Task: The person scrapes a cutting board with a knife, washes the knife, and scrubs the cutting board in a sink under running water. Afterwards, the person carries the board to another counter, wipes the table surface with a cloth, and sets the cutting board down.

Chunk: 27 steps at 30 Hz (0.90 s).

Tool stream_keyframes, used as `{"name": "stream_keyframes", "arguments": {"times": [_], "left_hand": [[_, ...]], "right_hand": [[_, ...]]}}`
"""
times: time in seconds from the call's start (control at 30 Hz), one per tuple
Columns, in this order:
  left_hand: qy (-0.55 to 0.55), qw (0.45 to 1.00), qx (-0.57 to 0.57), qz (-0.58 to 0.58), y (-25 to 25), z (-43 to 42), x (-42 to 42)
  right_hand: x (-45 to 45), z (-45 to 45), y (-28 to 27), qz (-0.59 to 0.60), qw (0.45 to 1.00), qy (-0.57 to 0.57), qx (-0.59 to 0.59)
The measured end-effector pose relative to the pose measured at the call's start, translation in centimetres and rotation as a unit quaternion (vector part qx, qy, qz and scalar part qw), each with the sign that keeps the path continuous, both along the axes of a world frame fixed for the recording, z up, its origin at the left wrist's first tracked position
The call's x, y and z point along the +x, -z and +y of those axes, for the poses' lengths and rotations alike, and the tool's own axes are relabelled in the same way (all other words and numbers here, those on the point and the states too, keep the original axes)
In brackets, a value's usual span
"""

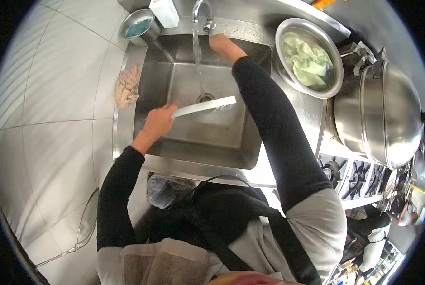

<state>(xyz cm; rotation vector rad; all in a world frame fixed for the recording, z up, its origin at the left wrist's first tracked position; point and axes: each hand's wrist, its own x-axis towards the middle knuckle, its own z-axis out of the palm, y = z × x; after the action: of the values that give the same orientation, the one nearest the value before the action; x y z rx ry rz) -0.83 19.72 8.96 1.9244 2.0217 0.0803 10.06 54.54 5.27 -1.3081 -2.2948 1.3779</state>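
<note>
My left hand (160, 121) is closed around one end of a long, flat white strip (205, 106), whose exact kind I cannot make out. The strip points right across the sink (188, 152), above the drain (205, 98). Water runs from the curved tap (202, 9) in a stream (196, 50) that falls behind the strip. My right hand (222, 45) is at the back rim beside the tap's base, fingers curled. Whatever those fingers grip is hidden.
A steel bowl (281, 50) with pale green leaves (307, 59) stands right of the sink, near a large domed steel pot (397, 114) and gas burners (355, 178). A crumpled cloth (127, 86), a metal container (148, 35) and a white bottle (165, 13) line the left side.
</note>
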Motion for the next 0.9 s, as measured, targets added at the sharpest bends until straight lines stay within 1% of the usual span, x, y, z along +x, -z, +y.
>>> {"name": "stream_keyframes", "arguments": {"times": [0.03, 0.07, 0.1, 0.13, 0.17, 0.2, 0.23, 0.27, 0.3, 0.33, 0.37, 0.47, 0.5, 0.53, 0.57, 0.6, 0.63, 0.67, 0.7, 0.73, 0.77, 0.8, 0.83, 0.9], "left_hand": [[-0.008, 1.0, -0.006, 0.01, -0.2, -0.5, 0.3], [-0.012, 1.0, -0.01, 0.018, -0.2, -0.9, 0.8], [-0.031, 0.999, 0.002, 0.02, -0.1, -1.0, 1.1], [-0.036, 0.999, 0.012, 0.015, 0.4, -0.6, 1.3], [-0.026, 0.999, 0.019, 0.003, 1.2, 0.2, 1.8], [-0.014, 0.998, 0.046, 0.03, 2.6, 0.7, 1.7], [-0.001, 0.996, 0.073, 0.052, 4.3, 1.3, 2.1], [-0.008, 0.999, -0.013, 0.049, 3.0, 2.2, 3.4], [-0.028, 0.994, -0.09, 0.06, 1.2, 3.7, 4.1], [-0.002, 0.995, -0.079, 0.055, 1.4, 4.1, 4.0], [0.016, 0.996, -0.071, 0.056, 1.3, 4.2, 3.0], [0.059, 0.995, -0.062, 0.041, -0.7, 5.7, 2.3], [0.072, 0.994, -0.066, 0.037, -1.6, 6.2, 2.0], [0.092, 0.994, -0.048, 0.035, -1.6, 6.7, 1.4], [0.108, 0.993, -0.029, 0.033, -1.6, 7.3, 0.9], [0.132, 0.991, -0.033, 0.019, -2.8, 7.7, 1.5], [0.147, 0.989, -0.035, 0.011, -5.0, 8.0, 2.2], [0.141, 0.987, -0.058, 0.049, -8.1, 8.1, 3.7], [0.132, 0.984, -0.084, 0.087, -11.2, 8.2, 5.2], [0.147, 0.985, -0.056, 0.074, -13.7, 8.0, 5.8], [0.167, 0.984, -0.026, 0.061, -16.0, 7.9, 6.0], [0.18, 0.982, 0.003, 0.055, -18.1, 8.1, 5.6], [0.197, 0.979, 0.032, 0.049, -20.5, 8.1, 5.5], [0.146, 0.989, -0.017, 0.03, -28.9, 6.9, 9.2]], "right_hand": [[0.6, 0.4, 0.3, 0.007, 0.999, -0.033, -0.004], [0.8, 0.7, 1.1, -0.003, 0.992, -0.111, 0.067], [0.7, 1.7, 2.6, -0.047, 0.912, -0.26, 0.313], [0.8, 1.9, 3.5, -0.048, 0.807, -0.324, 0.492], [1.4, 0.9, 1.6, -0.053, 0.804, -0.332, 0.491], [2.5, -0.4, 3.1, 0.073, 0.823, -0.22, 0.519], [3.3, -1.8, 2.6, 0.039, 0.821, -0.193, 0.536], [3.7, -3.4, 0.7, 0.05, 0.925, -0.146, 0.347], [6.7, -7.4, -4.2, 0.107, 0.991, 0.034, 0.07], [7.4, -9.0, -1.3, 0.173, 0.967, 0.066, 0.176], [11.9, -13.6, -6.5, 0.226, 0.965, 0.129, 0.031], [21.2, -20.1, -4.7, 0.228, 0.958, 0.161, 0.061], [24.3, -21.9, -4.0, 0.24, 0.955, 0.167, 0.044], [27.8, -23.4, -4.2, 0.181, 0.964, 0.193, 0.008], [30.3, -24.2, -2.9, 0.161, 0.962, 0.221, 0.012], [32.3, -25.4, -3.7, 0.112, 0.964, 0.24, 0.023], [33.5, -26.0, -3.5, 0.07, 0.967, 0.246, 0.015], [34.3, -26.3, -1.9, 0.08, 0.971, 0.226, 0.015], [34.4, -26.5, -2.8, 0.089, 0.977, 0.192, -0.028], [34.2, -26.6, -2.2, 0.128, 0.971, 0.18, -0.089], [33.5, -26.6, -2.6, 0.14, 0.964, 0.17, -0.147], [32.7, -26.5, -1.3, 0.206, 0.913, 0.193, -0.293], [31.5, -26.6, 0.6, 0.262, 0.836, 0.21, -0.433], [27.7, -28.5, 2.6, 0.275, 0.802, 0.158, -0.506]]}}
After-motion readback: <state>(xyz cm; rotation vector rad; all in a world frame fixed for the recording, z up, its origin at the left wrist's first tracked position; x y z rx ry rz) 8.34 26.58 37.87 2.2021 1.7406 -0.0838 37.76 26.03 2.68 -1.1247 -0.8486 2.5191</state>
